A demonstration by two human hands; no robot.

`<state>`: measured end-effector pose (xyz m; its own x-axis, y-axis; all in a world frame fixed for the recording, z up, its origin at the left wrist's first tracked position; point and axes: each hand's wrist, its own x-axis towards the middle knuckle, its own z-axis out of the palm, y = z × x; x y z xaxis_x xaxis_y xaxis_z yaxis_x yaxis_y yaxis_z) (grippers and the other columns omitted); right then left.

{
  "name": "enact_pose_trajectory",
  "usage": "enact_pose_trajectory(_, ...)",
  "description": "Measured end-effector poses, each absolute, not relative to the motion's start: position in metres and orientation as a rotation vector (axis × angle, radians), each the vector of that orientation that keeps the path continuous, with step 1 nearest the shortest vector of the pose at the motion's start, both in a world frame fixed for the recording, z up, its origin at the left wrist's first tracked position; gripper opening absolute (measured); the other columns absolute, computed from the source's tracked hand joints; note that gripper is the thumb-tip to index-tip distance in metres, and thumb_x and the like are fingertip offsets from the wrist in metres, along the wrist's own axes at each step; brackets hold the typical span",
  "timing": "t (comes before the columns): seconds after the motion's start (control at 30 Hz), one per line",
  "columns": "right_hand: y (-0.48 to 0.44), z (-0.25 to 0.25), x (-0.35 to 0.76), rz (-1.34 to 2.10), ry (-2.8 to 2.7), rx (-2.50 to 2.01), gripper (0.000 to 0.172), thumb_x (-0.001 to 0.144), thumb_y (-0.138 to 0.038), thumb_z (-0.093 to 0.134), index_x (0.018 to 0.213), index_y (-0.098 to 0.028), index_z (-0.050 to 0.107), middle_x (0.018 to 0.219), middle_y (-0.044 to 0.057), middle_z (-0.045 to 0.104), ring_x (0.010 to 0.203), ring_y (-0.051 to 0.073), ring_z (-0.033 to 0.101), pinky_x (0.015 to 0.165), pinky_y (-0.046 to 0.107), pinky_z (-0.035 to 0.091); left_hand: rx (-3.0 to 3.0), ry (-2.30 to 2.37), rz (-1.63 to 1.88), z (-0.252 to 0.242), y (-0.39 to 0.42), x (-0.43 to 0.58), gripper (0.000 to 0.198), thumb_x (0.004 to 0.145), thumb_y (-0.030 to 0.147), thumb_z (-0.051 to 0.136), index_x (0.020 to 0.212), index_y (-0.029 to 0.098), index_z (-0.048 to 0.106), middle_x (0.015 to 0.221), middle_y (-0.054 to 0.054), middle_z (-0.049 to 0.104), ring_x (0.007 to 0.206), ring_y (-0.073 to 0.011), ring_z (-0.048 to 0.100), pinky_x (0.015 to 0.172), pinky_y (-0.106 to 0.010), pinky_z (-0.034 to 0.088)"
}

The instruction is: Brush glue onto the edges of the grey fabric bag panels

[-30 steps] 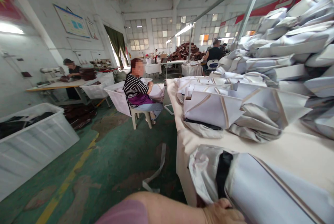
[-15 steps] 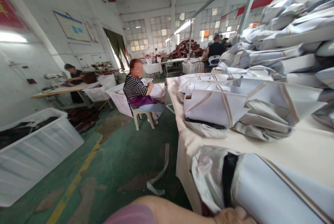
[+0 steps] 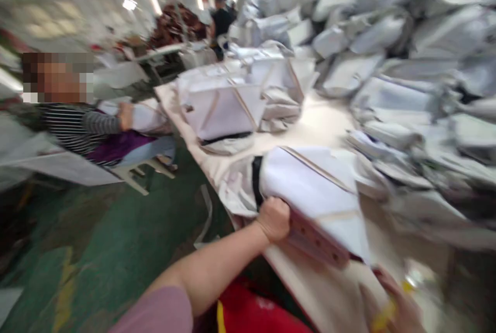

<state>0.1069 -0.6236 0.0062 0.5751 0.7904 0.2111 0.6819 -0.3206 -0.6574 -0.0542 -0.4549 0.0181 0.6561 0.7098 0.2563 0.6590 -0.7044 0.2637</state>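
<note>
An unfinished bag (image 3: 310, 178) lies on its side near the table edge, with white stiff panels, tan strips, a black band and pale crumpled lining. My left hand (image 3: 274, 219) is closed on its near edge, where a dull reddish-brown base (image 3: 315, 242) with dark round spots faces me. My right hand (image 3: 401, 297) is at the bag's lower right corner, blurred by motion. Yellow parts (image 3: 383, 317) show on both sides of its fingers, along with a shiny clear spot; the kind of thing it holds is too smeared to tell.
More white unfinished bags (image 3: 228, 108) stand farther along the cloth-covered table (image 3: 323, 121). A high heap of similar pieces (image 3: 387, 64) rises at the right. A seated person in a striped top (image 3: 65, 129) works at the left. A pale strip (image 3: 207, 209) lies on the green floor.
My view has swung right and down, bringing the red apron and my right hand into sight. My left hand stays on the bag's near edge; the reddish-brown base now shows.
</note>
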Motion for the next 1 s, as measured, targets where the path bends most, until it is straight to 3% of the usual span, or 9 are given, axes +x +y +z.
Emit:
enact_pose_trajectory(0.1, -0.639, -0.006, 0.115, 0.1, -1.12, -2.096, 0.044, 0.082, -0.058, 0.046, 0.114, -0.027, 0.041, 0.124, 0.009, 0.05, 0.113, 0.027, 0.049, 0.092, 0.051, 0.046, 2.631, 1.042, 0.536, 0.017, -0.429, -0.048, 0.007, 0.077, 0.016, 0.047, 0.07, 0.014, 0.05, 0.072, -0.002, 0.05, 0.072, -0.0136, 0.046, 0.069, -0.031, 0.04)
enact_pose_trajectory(0.2, -0.633, -0.007, 0.118, 0.058, -1.11, -2.024, 0.037, 0.086, -0.046, 0.05, 0.112, -0.022, 0.041, 0.126, 0.014, 0.048, 0.115, 0.028, 0.047, 0.092, 0.053, 0.045, 2.608, 1.017, 0.574, 0.019, -0.417, -0.045, 0.011, 0.069, 0.006, 0.044, 0.067, 0.016, 0.048, 0.07, -0.004, 0.05, 0.072, -0.0161, 0.047, 0.069, -0.031, 0.041)
enact_pose_trajectory(0.47, -0.622, 0.014, 0.112, -0.193, -1.039, -1.9, 0.037, 0.084, -0.037, 0.058, 0.11, -0.017, 0.041, 0.122, 0.018, 0.05, 0.112, 0.027, 0.05, 0.093, 0.043, 0.043, 2.75, 0.976, 0.639, 0.005, -0.444, -0.061, 0.015, 0.065, 0.004, 0.042, 0.067, 0.017, 0.048, 0.069, -0.006, 0.05, 0.07, -0.0201, 0.047, 0.066, -0.035, 0.044)
enact_pose_trajectory(0.57, -0.623, 0.005, 0.117, -0.136, -0.976, -1.986, 0.039, 0.083, -0.045, 0.056, 0.109, -0.02, 0.042, 0.121, 0.014, 0.051, 0.11, 0.027, 0.051, 0.091, 0.045, 0.044, 2.82, 0.934, 0.417, 0.006, -0.454, -0.068, 0.016, 0.067, 0.005, 0.042, 0.071, 0.017, 0.051, 0.073, -0.006, 0.053, 0.072, -0.0213, 0.049, 0.067, -0.037, 0.046)
enact_pose_trajectory(0.7, -0.619, -0.01, 0.124, 0.193, -0.766, -2.129, 0.043, 0.081, -0.058, 0.046, 0.107, -0.024, 0.044, 0.109, 0.01, 0.059, 0.094, 0.028, 0.059, 0.074, 0.044, 0.052, 2.823, 0.861, 0.281, 0.034, -0.458, -0.075, 0.018, 0.072, 0.007, 0.04, 0.072, 0.02, 0.052, 0.072, -0.004, 0.055, 0.069, -0.02, 0.051, 0.061, -0.036, 0.046)
enact_pose_trajectory(0.77, -0.615, -0.014, 0.125, 0.29, -0.688, -2.161, 0.043, 0.08, -0.059, 0.044, 0.105, -0.024, 0.045, 0.096, 0.009, 0.062, 0.085, 0.028, 0.062, 0.065, 0.041, 0.052, 2.814, 0.766, 0.459, 0.049, -0.445, -0.074, 0.017, 0.077, 0.01, 0.041, 0.078, 0.019, 0.055, 0.076, -0.004, 0.057, 0.075, -0.0187, 0.053, 0.069, -0.035, 0.047)
enact_pose_trajectory(0.83, -0.61, -0.014, 0.124, 0.292, -0.675, -2.151, 0.042, 0.079, -0.058, 0.044, 0.102, -0.023, 0.046, 0.091, 0.009, 0.061, 0.081, 0.028, 0.061, 0.064, 0.04, 0.051, 2.792, 0.748, 0.639, 0.059, -0.417, -0.071, 0.016, 0.081, 0.019, 0.045, 0.091, 0.019, 0.058, 0.093, -0.007, 0.059, 0.093, -0.0204, 0.052, 0.086, -0.037, 0.044)
enact_pose_trajectory(0.93, -0.604, -0.013, 0.124, 0.24, -0.694, -2.112, 0.04, 0.077, -0.053, 0.046, 0.1, -0.021, 0.048, 0.09, 0.009, 0.058, 0.081, 0.027, 0.059, 0.07, 0.042, 0.049, 2.531, 1.079, 0.603, 0.057, -0.356, -0.062, 0.039, 0.077, 0.036, 0.053, 0.11, 0.015, 0.055, 0.125, -0.013, 0.049, 0.122, -0.0264, 0.037, 0.108, -0.042, 0.025)
enact_pose_trajectory(1.0, -0.6, -0.011, 0.127, 0.262, -0.673, -2.107, 0.037, 0.076, -0.05, 0.047, 0.098, -0.021, 0.048, 0.088, 0.008, 0.057, 0.079, 0.026, 0.058, 0.071, 0.043, 0.048, 2.083, 1.371, 0.479, 0.047, -0.318, -0.059, 0.058, 0.074, 0.044, 0.056, 0.121, 0.011, 0.046, 0.134, -0.017, 0.042, 0.128, -0.0267, 0.033, 0.109, -0.04, 0.023)
